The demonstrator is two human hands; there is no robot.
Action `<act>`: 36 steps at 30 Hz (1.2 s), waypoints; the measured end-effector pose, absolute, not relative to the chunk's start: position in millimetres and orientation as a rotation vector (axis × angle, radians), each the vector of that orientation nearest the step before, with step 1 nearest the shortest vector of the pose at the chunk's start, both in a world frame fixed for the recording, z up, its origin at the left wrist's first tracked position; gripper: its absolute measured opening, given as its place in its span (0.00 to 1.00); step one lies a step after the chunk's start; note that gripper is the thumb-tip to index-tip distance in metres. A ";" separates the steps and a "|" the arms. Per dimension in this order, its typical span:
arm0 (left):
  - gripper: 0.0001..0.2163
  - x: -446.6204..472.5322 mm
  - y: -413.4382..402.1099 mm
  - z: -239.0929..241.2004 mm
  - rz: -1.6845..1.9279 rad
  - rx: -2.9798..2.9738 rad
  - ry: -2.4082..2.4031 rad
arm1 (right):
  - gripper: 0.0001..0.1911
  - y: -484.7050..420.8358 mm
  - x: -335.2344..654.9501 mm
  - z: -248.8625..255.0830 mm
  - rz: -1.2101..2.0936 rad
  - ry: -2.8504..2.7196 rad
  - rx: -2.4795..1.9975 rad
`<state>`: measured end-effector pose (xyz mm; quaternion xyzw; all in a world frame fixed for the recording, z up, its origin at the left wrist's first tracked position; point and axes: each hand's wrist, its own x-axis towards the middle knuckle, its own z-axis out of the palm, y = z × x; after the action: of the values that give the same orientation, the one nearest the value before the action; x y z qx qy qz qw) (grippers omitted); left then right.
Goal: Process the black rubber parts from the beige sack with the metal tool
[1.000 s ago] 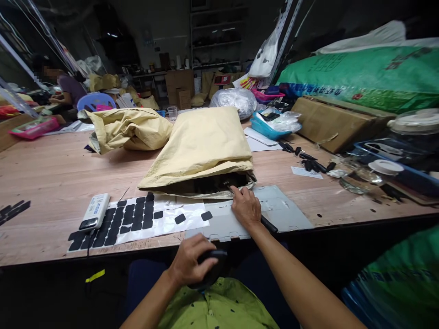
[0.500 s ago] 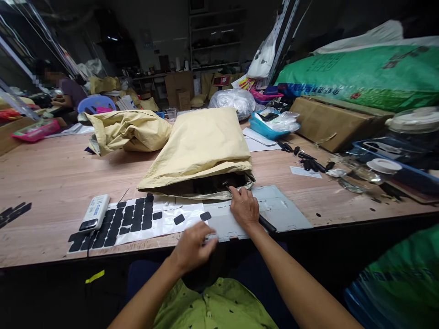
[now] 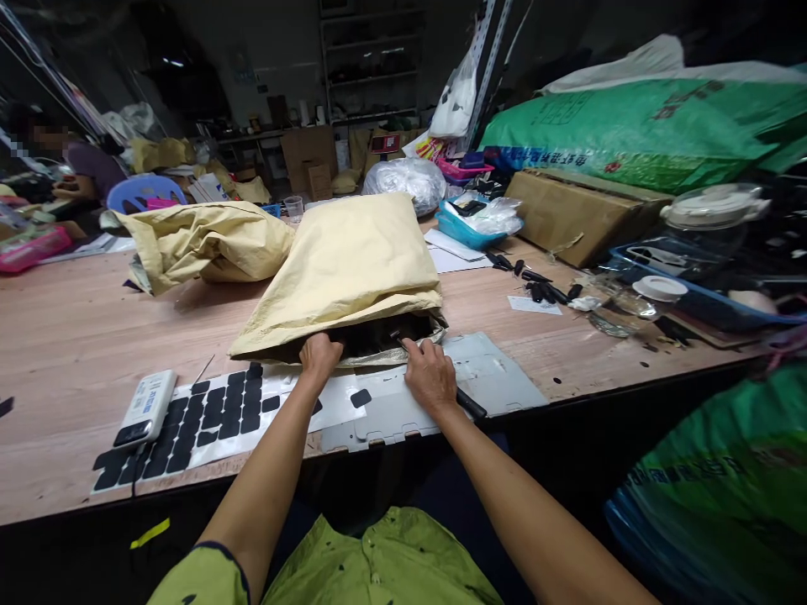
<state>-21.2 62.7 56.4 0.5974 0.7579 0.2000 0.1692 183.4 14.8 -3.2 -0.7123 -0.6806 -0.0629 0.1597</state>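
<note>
A large yellow bag [image 3: 353, 265] lies on the wooden table [image 3: 76, 336] with its open mouth toward me and dark items inside. My left hand [image 3: 320, 353] is at the left of that mouth; its fingers are tucked into the opening and hidden. My right hand [image 3: 430, 378] rests on a grey flat sheet [image 3: 498, 378] at the right of the mouth. It is closed round a thin black tool [image 3: 472, 405], whose tip points into the bag.
A white sheet of black pads [image 3: 208, 416] and a white handset [image 3: 146, 407] lie at the left. A crumpled yellow bag [image 3: 202, 239], a blue tray [image 3: 466, 228], a cardboard box [image 3: 580, 214], small black parts [image 3: 542, 290] and green sacks [image 3: 630, 126] crowd the back and right. Another person [image 3: 81, 164] sits far left.
My left hand has risen from my lap, where it held a dark object, to the bag's mouth. The right hand has stayed put. The view shifted slightly right.
</note>
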 end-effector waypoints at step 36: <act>0.05 -35.3 -40.7 5.4 0.918 1.907 1.429 | 0.20 -104.6 151.5 14.2 0.494 -1.922 -1.431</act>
<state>-35.3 -40.7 5.4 0.7147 0.5355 0.3441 0.2899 151.5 -104.6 14.2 -0.5500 -0.7386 0.1900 0.3404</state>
